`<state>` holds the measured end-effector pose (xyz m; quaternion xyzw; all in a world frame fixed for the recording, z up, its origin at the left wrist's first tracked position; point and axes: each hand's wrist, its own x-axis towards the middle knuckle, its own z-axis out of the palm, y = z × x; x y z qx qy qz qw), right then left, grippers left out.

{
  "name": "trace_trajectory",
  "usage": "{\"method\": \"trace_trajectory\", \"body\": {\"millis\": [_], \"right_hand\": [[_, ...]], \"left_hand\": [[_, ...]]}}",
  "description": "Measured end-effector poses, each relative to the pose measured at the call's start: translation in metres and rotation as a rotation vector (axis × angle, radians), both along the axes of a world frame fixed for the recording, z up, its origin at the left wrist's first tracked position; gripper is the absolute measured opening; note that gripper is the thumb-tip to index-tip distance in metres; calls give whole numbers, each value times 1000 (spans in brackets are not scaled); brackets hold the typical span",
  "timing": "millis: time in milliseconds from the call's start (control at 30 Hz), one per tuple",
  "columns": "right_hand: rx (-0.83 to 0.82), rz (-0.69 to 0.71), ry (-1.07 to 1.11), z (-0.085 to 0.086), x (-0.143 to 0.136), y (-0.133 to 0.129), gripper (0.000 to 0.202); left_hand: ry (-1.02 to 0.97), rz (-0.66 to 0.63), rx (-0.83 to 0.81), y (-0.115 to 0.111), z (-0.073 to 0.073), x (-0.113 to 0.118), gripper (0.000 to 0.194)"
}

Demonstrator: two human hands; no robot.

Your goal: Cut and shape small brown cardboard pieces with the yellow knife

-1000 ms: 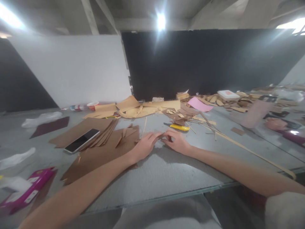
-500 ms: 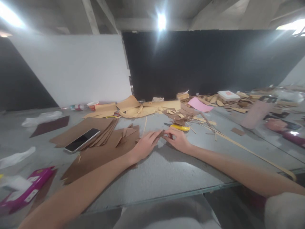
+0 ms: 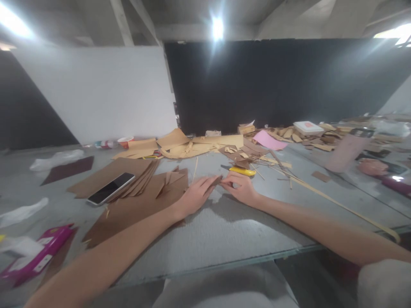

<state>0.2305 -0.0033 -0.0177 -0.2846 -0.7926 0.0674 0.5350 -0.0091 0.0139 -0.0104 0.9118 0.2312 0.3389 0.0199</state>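
A small piece of brown cardboard (image 3: 217, 180) is held low over the grey table between my two hands. My left hand (image 3: 198, 193) is closed on it, fingers laid together along its left side. At its right end my right hand (image 3: 239, 187) makes a pinch, thumb and forefinger meeting at the cardboard's edge. Just behind my right hand lies a yellow utility knife (image 3: 242, 171), its blade pointing left. Brown cardboard sheets (image 3: 138, 209) spread to the left of my left hand, with folded cut pieces (image 3: 171, 179) on top.
A phone (image 3: 111, 188) rests on stacked brown sheets (image 3: 96, 173). A magenta packet (image 3: 41, 252) lies at the near left. Tan scraps (image 3: 202, 145), a pink sheet (image 3: 270, 140) and a white box (image 3: 308, 128) are at the back. A long thin strip (image 3: 340, 205) runs along the right.
My right hand's fingers have drawn slightly closer together at the cardboard's end. Both hands otherwise stay in almost the same place.
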Motion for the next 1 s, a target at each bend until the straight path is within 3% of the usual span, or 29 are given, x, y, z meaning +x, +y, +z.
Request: {"method": "trace_trajectory", "body": {"millis": [267, 433, 800, 1000], "right_hand": [[-143, 25, -41, 7, 3, 0, 27], [-124, -45, 14, 8, 1, -3, 28], [-109, 3, -51, 3, 2, -1, 32], [-114, -106, -23, 5, -1, -4, 34]], "left_hand": [[10, -32, -49, -2, 4, -1, 42], [-12, -22, -63, -2, 3, 0, 42], [-1, -26, -89, -3, 4, -1, 39], [-12, 10, -89, -1, 3, -1, 39]]}}
